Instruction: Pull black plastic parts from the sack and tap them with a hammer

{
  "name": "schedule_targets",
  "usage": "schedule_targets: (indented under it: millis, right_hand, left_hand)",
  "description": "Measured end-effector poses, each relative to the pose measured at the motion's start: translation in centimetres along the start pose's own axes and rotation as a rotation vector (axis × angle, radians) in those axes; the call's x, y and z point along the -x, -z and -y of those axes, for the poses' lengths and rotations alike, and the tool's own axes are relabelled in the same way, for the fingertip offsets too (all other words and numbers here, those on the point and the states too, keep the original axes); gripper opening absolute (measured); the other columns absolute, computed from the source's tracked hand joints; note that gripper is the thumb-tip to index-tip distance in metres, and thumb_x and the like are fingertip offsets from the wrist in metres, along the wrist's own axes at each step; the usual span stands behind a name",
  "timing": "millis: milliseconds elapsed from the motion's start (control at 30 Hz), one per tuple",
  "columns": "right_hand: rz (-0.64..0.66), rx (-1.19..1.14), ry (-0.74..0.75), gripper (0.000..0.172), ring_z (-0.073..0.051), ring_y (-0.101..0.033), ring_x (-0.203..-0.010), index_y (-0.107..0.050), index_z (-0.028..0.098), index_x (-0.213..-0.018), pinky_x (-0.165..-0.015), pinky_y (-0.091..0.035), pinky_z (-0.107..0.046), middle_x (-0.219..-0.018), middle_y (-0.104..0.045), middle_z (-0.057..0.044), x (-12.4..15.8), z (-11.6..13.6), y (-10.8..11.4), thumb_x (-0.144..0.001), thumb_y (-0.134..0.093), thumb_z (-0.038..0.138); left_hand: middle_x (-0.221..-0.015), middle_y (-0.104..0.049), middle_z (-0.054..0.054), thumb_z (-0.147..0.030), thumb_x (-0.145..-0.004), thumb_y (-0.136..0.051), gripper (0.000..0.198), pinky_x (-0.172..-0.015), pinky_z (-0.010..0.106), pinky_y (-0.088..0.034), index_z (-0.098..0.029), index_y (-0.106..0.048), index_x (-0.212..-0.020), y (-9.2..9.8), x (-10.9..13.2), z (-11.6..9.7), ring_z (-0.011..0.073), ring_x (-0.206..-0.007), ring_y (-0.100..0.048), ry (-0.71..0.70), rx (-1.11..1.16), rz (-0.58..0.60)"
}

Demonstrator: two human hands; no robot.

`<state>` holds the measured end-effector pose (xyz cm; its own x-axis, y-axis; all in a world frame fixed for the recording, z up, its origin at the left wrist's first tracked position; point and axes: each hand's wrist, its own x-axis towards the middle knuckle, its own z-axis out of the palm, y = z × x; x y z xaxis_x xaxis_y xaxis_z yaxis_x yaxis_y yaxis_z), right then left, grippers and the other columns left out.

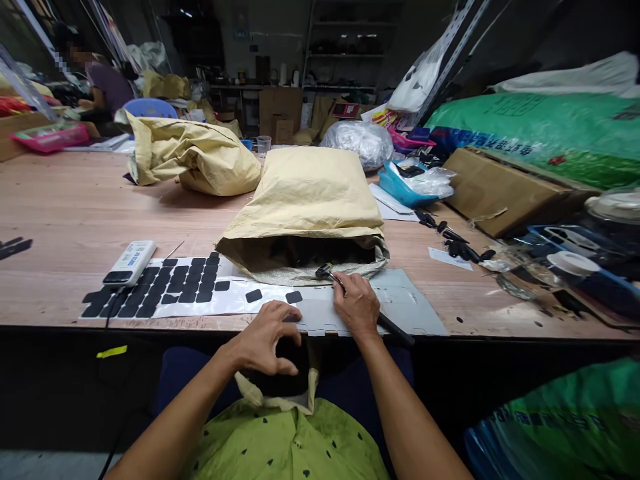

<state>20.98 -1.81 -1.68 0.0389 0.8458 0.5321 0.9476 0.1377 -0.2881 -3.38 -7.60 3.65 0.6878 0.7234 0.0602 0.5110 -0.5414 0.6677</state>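
Observation:
My right hand [356, 304] is closed on a small hammer [326, 271], whose metal head lies at the mouth of an open tan sack [310, 193]; its dark handle sticks out behind my wrist past the table edge. My left hand [267, 337] curls at the table's front edge, fingers bent round a small dark thing that I cannot make out, above a dark bag in my lap. A grey flat sheet [400, 303] lies under both hands. Left of it, a white sheet [165, 287] carries rows of black rectangular pads.
A white remote-like device [131, 261] rests on the pad sheet. A second crumpled tan sack [193, 157] lies behind. Cardboard box [500, 190], blue tray [405, 187], black small parts [463, 248] and tape rolls stand right. Another person [103, 83] sits far left.

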Motion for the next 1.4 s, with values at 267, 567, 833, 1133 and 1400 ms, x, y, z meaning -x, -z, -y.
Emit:
schedule_targets:
  millis: [267,567,833,1133,1400]
  right_hand:
    - [0.003,0.021,-0.012,0.025,-0.020,-0.051,-0.083,-0.071,0.022,-0.108,-0.075,-0.038,-0.030,-0.089,-0.065,-0.005,-0.1,0.1,0.0,-0.089,-0.056,0.022]
    - [-0.005,0.017,-0.023,0.025,-0.019,-0.051,-0.083,-0.071,0.022,-0.108,-0.075,-0.037,-0.029,-0.090,-0.065,-0.005,-0.1,0.1,-0.1,-0.089,-0.055,0.022]
    - [-0.005,0.022,-0.013,0.027,-0.020,-0.050,-0.082,-0.072,0.022,-0.109,-0.075,-0.037,-0.030,-0.089,-0.065,-0.005,-0.1,0.0,-0.1,-0.088,-0.055,0.022]
    - [0.010,0.016,-0.027,0.027,-0.020,-0.051,-0.083,-0.072,0.023,-0.109,-0.075,-0.037,-0.030,-0.090,-0.065,-0.005,-0.1,0.1,0.0,-0.088,-0.055,0.023]
    - [-0.004,0.013,-0.029,0.027,-0.020,-0.050,-0.083,-0.072,0.023,-0.109,-0.076,-0.037,-0.030,-0.090,-0.065,-0.005,0.0,0.2,-0.1,-0.088,-0.055,0.022]
  left_hand:
    - [-0.125,-0.066,0.007,-0.007,-0.086,-0.049,0.051,-0.099,0.036,-0.047,-0.024,-0.061,-0.132,4.6,-10.7,5.2,0.0249,-0.114,-0.060,0.293,-0.207,-0.279]
    - [-0.140,-0.060,0.005,-0.010,-0.084,-0.054,0.052,-0.108,0.032,-0.043,-0.023,-0.062,-0.133,6.5,-12.5,7.5,0.0259,-0.128,-0.055,0.454,-0.111,-0.010]
    - [-0.105,-0.073,0.004,-0.022,-0.078,-0.070,0.030,-0.091,0.031,-0.048,-0.022,-0.076,-0.108,6.5,-10.4,5.5,0.0235,-0.100,-0.064,0.219,-0.188,-0.119]
    - [-0.091,-0.071,0.003,-0.028,-0.078,-0.071,0.026,-0.088,0.031,-0.043,-0.024,-0.079,-0.102,3.7,-6.7,5.9,0.0220,-0.094,-0.058,0.210,-0.107,-0.121]
    - [-0.094,-0.068,0.004,-0.029,-0.077,-0.070,0.030,-0.085,0.032,-0.046,-0.023,-0.078,-0.105,3.3,-6.3,5.8,0.0222,-0.094,-0.059,0.238,-0.066,-0.180]
